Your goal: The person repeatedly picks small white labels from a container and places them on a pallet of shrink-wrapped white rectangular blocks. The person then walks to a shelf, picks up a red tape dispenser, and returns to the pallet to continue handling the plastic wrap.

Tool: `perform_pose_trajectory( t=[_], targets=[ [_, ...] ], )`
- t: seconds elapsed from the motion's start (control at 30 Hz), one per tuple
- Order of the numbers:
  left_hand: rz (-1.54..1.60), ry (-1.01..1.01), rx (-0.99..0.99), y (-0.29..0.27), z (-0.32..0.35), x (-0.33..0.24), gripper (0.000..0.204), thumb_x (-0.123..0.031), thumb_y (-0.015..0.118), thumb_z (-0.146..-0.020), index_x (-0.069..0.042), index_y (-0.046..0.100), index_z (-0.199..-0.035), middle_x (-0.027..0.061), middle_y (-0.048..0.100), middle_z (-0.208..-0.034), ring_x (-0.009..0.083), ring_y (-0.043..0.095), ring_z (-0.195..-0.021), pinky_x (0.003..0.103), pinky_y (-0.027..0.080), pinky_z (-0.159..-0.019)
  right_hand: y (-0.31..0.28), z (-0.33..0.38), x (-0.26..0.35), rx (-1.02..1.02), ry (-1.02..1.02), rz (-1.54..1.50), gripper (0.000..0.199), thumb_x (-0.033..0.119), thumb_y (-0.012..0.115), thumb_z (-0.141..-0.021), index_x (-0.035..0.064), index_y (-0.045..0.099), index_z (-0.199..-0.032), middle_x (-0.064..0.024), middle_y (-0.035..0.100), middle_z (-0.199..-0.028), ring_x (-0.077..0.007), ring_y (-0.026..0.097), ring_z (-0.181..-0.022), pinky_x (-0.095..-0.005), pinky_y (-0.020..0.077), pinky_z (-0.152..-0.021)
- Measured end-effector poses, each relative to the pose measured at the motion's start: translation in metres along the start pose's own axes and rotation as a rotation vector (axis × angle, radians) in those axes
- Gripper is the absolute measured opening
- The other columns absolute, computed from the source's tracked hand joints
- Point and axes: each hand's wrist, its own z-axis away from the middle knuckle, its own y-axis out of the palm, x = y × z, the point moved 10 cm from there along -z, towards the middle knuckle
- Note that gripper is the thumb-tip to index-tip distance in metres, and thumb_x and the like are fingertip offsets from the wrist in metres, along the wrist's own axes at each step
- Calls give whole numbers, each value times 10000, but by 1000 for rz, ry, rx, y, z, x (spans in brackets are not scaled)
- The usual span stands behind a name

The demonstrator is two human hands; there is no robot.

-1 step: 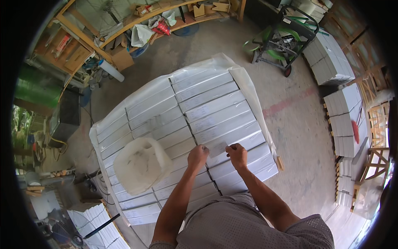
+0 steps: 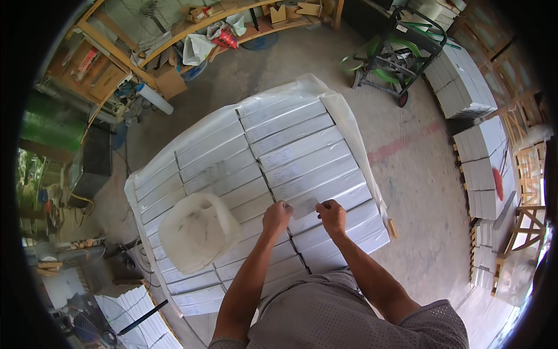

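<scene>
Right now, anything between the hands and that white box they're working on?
Nothing visible. The left hand and right hand already rest on the white box in the wrapped stack. The crumpled plastic bag lies off to the left, clear of both.

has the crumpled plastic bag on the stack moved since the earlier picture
No. The crumpled plastic bag lies on the same wrapped white boxes, left of the left hand, as before.

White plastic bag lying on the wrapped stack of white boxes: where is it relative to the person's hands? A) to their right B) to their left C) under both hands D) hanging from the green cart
B: the crumpled white plastic bag lies left of the left hand and right hand, apart from both.
</scene>
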Motion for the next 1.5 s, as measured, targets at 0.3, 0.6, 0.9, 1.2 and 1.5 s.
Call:
perform_pose_trajectory(
  t=[0.3,0.6,0.9,1.2,1.5],
  targets=[
    [-266,64,-89,17,-34,5,265,-281,569,-893,-51,646,-1001,157,644,-1039,349,649,-925,469,527,-784,11,-13,1,-199,-187,301,272,326,660,-849,54,647,-852,-103,677,-873,-310,644,-823,-409,491,-740],
    [-414,168,-282,13,-20,-14,148,-203,572,-886,-61,610,-898,121,608,-919,307,640,-863,434,544,-694,17,-13,-1,-224,-208,375,250,332,662,-857,85,626,-871,-92,671,-890,-316,651,-817,-424,493,-725],
    [-402,58,-423,10,-8,6,229,-280,625,-877,-73,557,-947,103,599,-943,291,636,-886,432,545,-679,15,-9,5,-242,-207,453,247,340,643,-868,101,602,-920,-100,668,-925,-325,653,-830,-441,490,-727],
    [-427,307,-445,8,15,-8,283,-202,628,-852,-102,596,-1114,103,592,-917,280,623,-830,419,530,-643,12,-2,33,-159,-571,462,210,156,642,-816,96,621,-1015,-106,622,-1131,-337,578,-1071,-444,464,-870],
    [-665,492,-454,28,75,-4,390,-160,646,-803,-135,628,-1192,76,579,-855,246,605,-744,367,491,-585,19,54,50,-56,-1039,707,349,103,673,-744,79,623,-1089,-84,545,-1250,-292,460,-1218,-472,381,-971]
  ],
)
